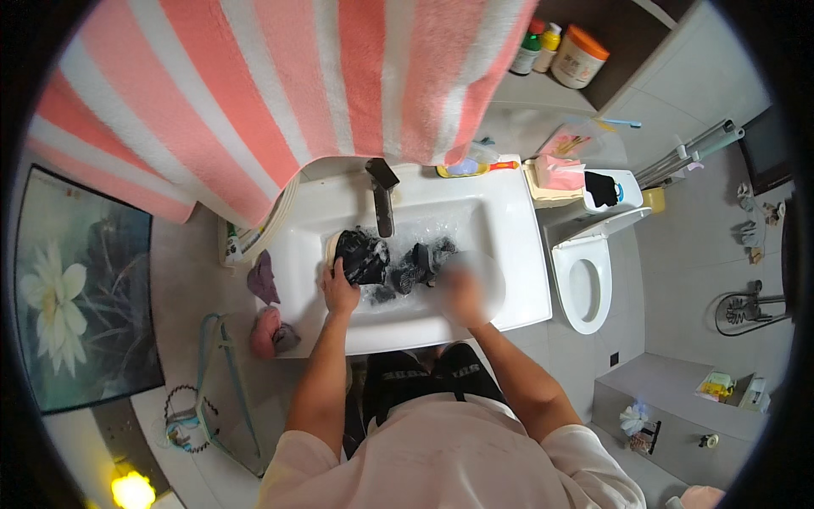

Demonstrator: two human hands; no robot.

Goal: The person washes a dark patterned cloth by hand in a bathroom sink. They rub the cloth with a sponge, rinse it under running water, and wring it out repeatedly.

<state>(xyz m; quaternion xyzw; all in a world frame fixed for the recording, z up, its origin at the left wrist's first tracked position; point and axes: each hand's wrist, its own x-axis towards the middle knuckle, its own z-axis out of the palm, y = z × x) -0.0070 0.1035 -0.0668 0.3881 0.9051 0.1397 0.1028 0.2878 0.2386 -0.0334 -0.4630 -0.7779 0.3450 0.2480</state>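
Observation:
My left hand (340,289) rests at the left side of the white sink basin (305,242), its fingers on a wet black cloth item (361,257) and the pale edge beside it. Dark patterned wet fabric (420,264) lies in soapy water in the middle of the basin. Over the basin's right part is my right hand (463,292), which a round blur covers, so its fingers and anything in them cannot be made out. A dark faucet (383,200) reaches over the basin between the hands.
A striped towel (356,76) hangs above the sink. Purple cloth (264,278) and a pink bundle (265,332) lie on the left rim. A yellow brush (477,168) is on the back rim. A toilet (582,286) stands to the right.

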